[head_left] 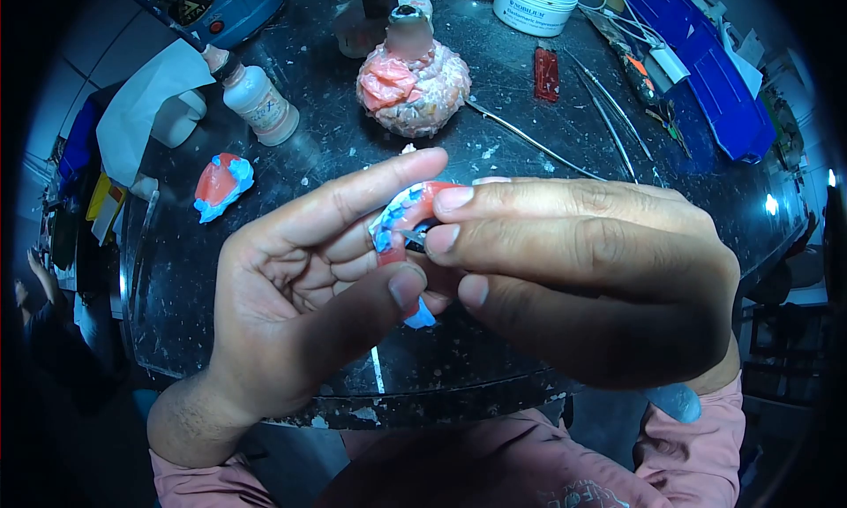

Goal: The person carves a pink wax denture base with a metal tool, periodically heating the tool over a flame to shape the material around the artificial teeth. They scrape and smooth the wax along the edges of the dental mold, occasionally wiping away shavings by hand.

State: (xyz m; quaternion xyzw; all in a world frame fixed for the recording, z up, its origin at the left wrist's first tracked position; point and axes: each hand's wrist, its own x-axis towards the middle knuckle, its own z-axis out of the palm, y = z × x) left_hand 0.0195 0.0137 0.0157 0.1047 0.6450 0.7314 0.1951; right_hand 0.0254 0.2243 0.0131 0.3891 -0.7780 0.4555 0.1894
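Observation:
Between my two hands is a small curved dental piece, pink with blue and white along its arch. My left hand holds it from the left, thumb below and index finger above. From the right, my right hand has its fingertips against the piece, with a small dark, pointed tool tip by them; most of the tool is hidden by the fingers. A bit of blue material shows beneath the piece, by my left thumb.
Another pink and blue piece lies at the left, near a white bottle. Behind stands a lumpy pink-coated burner. Metal instruments, a red block, a white tub and a blue tray are at the right.

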